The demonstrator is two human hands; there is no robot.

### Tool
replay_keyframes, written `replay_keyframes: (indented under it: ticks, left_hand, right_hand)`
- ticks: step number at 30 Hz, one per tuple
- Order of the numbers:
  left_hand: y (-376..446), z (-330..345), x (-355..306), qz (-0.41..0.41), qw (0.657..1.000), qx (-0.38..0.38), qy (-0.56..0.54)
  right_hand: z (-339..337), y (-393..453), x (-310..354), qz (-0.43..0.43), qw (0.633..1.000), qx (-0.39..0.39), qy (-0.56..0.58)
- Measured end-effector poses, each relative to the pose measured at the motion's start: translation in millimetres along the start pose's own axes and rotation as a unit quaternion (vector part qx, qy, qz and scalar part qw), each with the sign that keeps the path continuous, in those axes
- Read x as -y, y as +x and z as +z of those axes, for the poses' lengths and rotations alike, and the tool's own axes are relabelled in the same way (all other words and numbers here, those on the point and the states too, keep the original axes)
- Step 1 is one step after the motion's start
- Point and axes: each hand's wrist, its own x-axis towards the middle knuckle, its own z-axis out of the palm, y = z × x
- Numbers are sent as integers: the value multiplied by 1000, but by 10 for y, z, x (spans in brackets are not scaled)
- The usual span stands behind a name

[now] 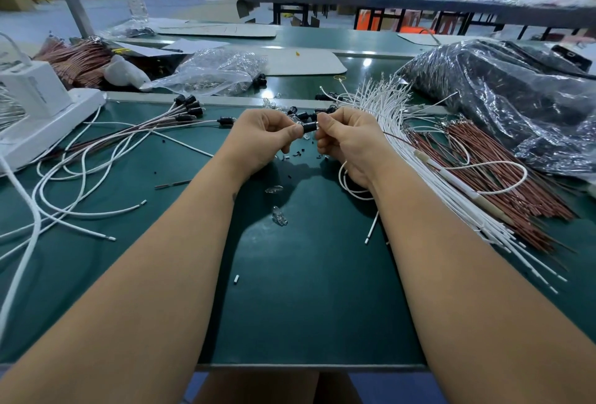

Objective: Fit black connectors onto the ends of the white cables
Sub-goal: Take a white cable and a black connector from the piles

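From the head view, both hands meet just above the middle of the green bench (309,290), pinching one black connector (310,128) between them: the left hand (263,139) has its grip closed on the connector's left end with thumb and curled fingers, and the right hand (346,142) grips the right end the same way. A loop of white cable (346,182) hangs below the right wrist. At three o'clock lies a fanned bundle of white cables (419,158) beside reddish-brown wires (503,184). At nine to ten o'clock, cables already fitted with connectors (190,107) spread across the bench. Loose connectors (301,113) sit at twelve o'clock, just behind the hands.
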Motion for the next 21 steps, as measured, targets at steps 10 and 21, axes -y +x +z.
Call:
replay_keyframes:
  ticks: [10, 21]
  left_hand:
    - [5, -19, -26, -24, 999, 3, -36]
    - [25, 13, -3, -13, 999, -4, -35]
  right_hand:
    - [2, -7, -16, -26, 999, 25, -16]
    - [0, 39, -48, -40, 998, 21, -47]
